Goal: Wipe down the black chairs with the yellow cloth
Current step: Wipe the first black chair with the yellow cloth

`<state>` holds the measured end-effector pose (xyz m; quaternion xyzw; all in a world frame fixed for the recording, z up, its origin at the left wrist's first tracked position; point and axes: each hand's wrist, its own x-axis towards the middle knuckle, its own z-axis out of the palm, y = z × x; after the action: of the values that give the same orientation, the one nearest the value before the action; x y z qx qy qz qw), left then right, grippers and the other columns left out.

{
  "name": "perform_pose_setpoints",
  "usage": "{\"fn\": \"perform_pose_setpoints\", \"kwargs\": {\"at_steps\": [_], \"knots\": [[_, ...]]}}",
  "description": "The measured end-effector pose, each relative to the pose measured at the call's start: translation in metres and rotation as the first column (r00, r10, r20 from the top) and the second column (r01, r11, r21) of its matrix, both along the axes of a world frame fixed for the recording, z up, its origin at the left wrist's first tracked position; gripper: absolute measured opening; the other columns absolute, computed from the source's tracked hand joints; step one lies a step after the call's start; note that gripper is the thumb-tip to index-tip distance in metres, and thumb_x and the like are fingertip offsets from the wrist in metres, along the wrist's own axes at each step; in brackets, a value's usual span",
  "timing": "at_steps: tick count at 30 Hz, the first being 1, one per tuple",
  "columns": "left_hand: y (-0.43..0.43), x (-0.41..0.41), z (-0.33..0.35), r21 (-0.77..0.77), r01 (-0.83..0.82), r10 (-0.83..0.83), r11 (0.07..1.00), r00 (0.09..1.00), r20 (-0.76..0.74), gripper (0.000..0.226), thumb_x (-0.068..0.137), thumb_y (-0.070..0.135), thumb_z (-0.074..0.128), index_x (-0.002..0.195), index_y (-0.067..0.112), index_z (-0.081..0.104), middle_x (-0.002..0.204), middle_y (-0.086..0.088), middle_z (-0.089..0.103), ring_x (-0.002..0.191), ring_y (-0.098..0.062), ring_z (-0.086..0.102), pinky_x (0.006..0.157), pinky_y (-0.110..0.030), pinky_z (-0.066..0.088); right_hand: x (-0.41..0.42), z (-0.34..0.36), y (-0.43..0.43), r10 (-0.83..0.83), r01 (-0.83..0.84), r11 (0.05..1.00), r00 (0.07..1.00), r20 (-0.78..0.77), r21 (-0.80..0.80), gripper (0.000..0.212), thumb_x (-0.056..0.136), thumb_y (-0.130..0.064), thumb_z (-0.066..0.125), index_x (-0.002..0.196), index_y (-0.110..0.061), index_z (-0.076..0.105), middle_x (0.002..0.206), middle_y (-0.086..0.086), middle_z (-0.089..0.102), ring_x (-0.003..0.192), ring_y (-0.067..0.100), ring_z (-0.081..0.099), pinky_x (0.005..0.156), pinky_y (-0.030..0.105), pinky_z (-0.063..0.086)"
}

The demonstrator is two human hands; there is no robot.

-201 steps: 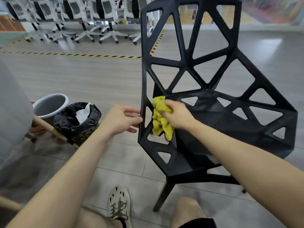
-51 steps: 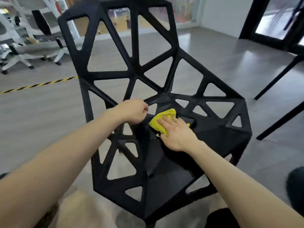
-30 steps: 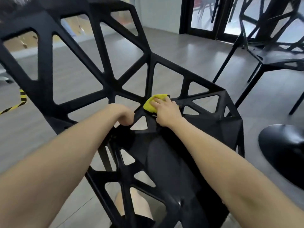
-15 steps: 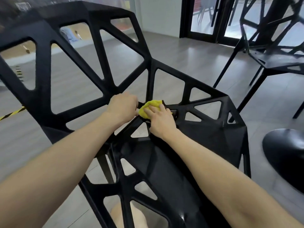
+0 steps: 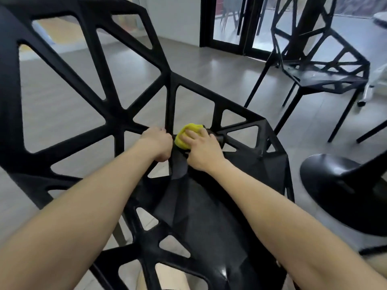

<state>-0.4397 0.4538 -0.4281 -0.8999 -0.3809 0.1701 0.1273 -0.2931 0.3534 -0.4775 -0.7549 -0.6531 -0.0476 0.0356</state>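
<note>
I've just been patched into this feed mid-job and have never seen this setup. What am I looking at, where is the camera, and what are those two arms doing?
There is no machine here. The arms are a person's own. The single picture comes from a wide-angle camera worn on their head, looking forward and down, so straight lines bend near the edges.

The left hand grips a strut of the black chair, about where the backrest meets the seat. Right beside it, the right hand presses a bunched yellow cloth onto the chair, with its fingers laid over the cloth.

Further back on the right, a second black chair stands on the grey floor. A rounded black shape sits nearer at the right edge; I cannot tell what it is.
</note>
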Motion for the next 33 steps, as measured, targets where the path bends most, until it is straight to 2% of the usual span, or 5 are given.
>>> {"fn": "perform_pose_setpoints", "kwargs": {"at_steps": [8, 15, 24, 29, 33], "knots": [[0.0, -0.004, 0.008, -0.05, 0.004, -0.004, 0.999, 1.0, -0.005, 0.043, 0.102, 0.02, 0.047, 0.143, 0.012, 0.055, 0.139, -0.011, 0.061, 0.134, -0.03, 0.054, 0.109, -0.047, 0.052, 0.102, 0.023, -0.102, -0.388, 0.389, 0.919, 0.921, -0.034, 0.069, 0.063, 0.083, -0.019, 0.057, 0.144, -0.034, 0.059, 0.149, -0.004, 0.058, 0.124, 0.036, 0.042, 0.102, 0.051, 0.045], [-0.001, 0.0, 0.009, -0.043, 0.018, -0.019, 0.999, 0.999, -0.03, 0.047, 0.101, 0.021, 0.044, 0.146, 0.011, 0.054, 0.141, -0.013, 0.06, 0.134, -0.034, 0.055, 0.11, -0.047, 0.052, 0.012, 0.017, -0.025, 0.0, -0.001, 0.998, 1.0, 0.019, 0.066, 0.066, 0.088, -0.017, 0.057, 0.151, -0.036, 0.051, 0.161, -0.008, 0.045, 0.134, 0.033, 0.04, 0.099, 0.045, 0.045], [-0.009, -0.001, 0.017, -0.081, -0.005, 0.002, 0.997, 0.999, -0.034, 0.048, 0.101, 0.017, 0.041, 0.146, 0.012, 0.057, 0.14, -0.011, 0.061, 0.134, -0.033, 0.055, 0.109, -0.048, 0.054, 0.049, 0.033, -0.04, -0.354, 0.38, 0.863, 0.925, -0.139, 0.332, 0.053, 0.089, -0.006, 0.052, 0.14, -0.021, 0.056, 0.142, 0.008, 0.057, 0.121, 0.039, 0.043, 0.097, 0.05, 0.047], [-0.007, 0.003, 0.015, -0.083, -0.016, 0.013, 0.996, 0.999, -0.037, 0.048, 0.101, 0.021, 0.045, 0.146, 0.011, 0.058, 0.143, -0.013, 0.06, 0.137, -0.034, 0.054, 0.113, -0.047, 0.051, 0.035, 0.083, 0.024, -0.005, -0.051, 0.845, 0.995, 0.104, 0.532, 0.061, 0.084, 0.002, 0.057, 0.141, -0.018, 0.062, 0.149, 0.009, 0.056, 0.122, 0.044, 0.051, 0.094, 0.051, 0.047], [-0.003, 0.003, 0.011, -0.069, -0.012, 0.01, 0.998, 0.999, -0.038, 0.049, 0.101, 0.023, 0.046, 0.147, 0.012, 0.057, 0.146, -0.014, 0.057, 0.14, -0.033, 0.051, 0.117, -0.046, 0.047, 0.057, 0.065, 0.034, 0.051, -0.147, 0.957, 0.934, 0.355, 0.251, 0.065, 0.093, -0.008, 0.055, 0.154, -0.031, 0.049, 0.169, -0.001, 0.034, 0.144, 0.04, 0.037, 0.098, 0.051, 0.043]]}}
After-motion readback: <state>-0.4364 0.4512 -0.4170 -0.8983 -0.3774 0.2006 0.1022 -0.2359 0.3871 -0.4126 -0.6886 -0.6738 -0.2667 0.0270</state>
